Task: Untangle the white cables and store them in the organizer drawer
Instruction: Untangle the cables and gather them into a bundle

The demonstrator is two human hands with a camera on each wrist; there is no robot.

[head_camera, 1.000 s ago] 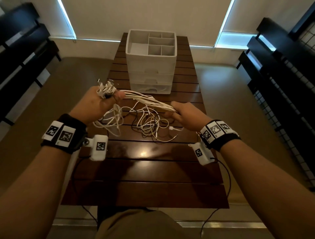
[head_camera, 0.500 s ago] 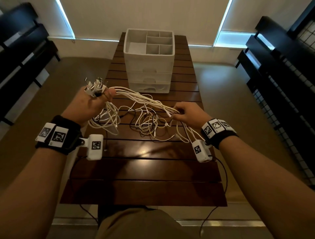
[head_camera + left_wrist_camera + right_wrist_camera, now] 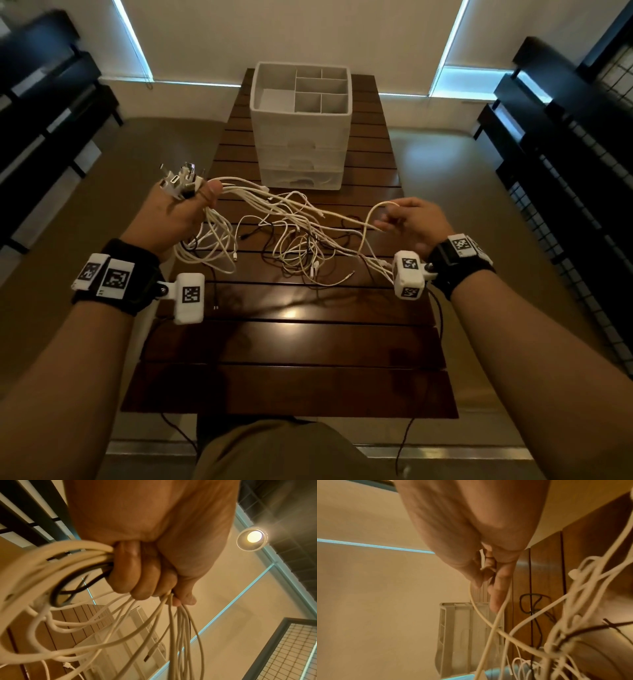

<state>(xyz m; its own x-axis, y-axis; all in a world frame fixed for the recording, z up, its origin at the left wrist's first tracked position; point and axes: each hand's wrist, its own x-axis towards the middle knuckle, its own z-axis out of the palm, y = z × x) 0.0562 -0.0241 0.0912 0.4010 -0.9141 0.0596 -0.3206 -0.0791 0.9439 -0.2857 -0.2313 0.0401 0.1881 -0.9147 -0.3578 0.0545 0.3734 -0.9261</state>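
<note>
Left hand is fisted around a bundle of white cables, all fingers curled tight, with the plug ends fanned out above the knuckles; the left wrist view confirms the wrap and shows a dark cable caught in the same fist. From that fist the strands run rightward and slightly toward the person, long axis roughly across the table, and sag into a loose tangle resting on the slats between the two hands. Right hand pinches a single white strand between thumb and fingertips, the other fingers loosely bent; that strand loops up and back into the tangle. The organizer stands at the far end of the table, beyond the tangle, its drawers apparently closed and none of the held bundle stowed. Judgement: separation step, early. The pinched strand lies left of the right hand's grip, so drawing it free calls for a pull rightward, away from the anchoring fist. Snagging in the knot is the risk.
</note>
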